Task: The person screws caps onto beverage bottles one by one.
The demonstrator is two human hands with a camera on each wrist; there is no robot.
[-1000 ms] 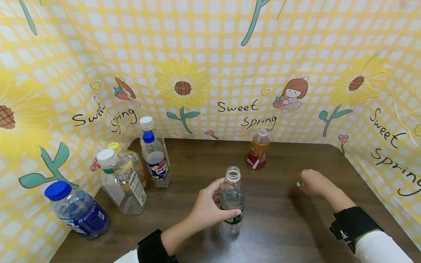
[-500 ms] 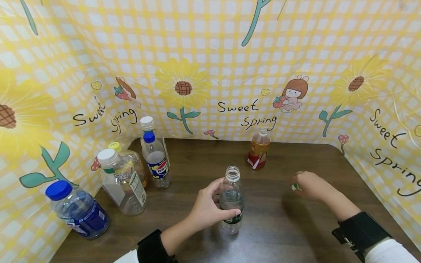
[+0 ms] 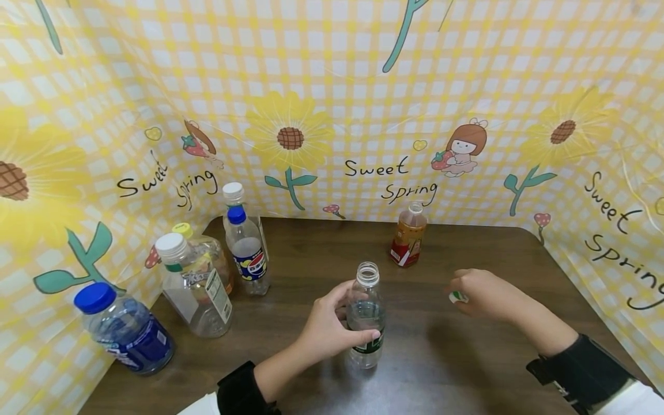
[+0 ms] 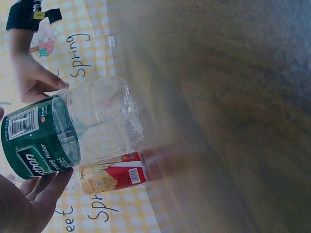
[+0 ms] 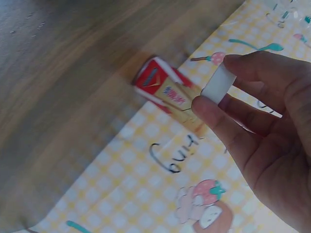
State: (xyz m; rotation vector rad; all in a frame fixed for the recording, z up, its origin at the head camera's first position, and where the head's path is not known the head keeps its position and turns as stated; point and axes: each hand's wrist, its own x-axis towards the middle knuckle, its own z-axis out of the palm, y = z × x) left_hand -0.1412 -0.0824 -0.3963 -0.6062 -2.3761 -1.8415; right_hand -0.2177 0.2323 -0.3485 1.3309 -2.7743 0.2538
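My left hand [image 3: 328, 327] grips a clear water bottle [image 3: 365, 314] with a green label, upright near the front middle of the table in the head view. Its threaded neck is uncapped. In the left wrist view the fingers and thumb wrap the green label [image 4: 36, 138]. Off to the right, my right hand [image 3: 487, 295] pinches a small white and green bottle cap [image 3: 458, 297] above the table. The right wrist view shows the white cap [image 5: 218, 83] between thumb and fingertips. Behind them stands an uncapped drink bottle [image 3: 408, 237] with an orange and red label.
At the left of the brown table [image 3: 311, 253] stand several capped bottles, among them a blue-labelled one [image 3: 129, 334], a large clear one [image 3: 199, 305] and a Pepsi bottle [image 3: 249, 259]. A yellow checked cloth [image 3: 353, 127] hangs round the back and sides.
My right hand has moved left toward the water bottle with the cap still pinched in it. The left hand and the water bottle have stayed in place.
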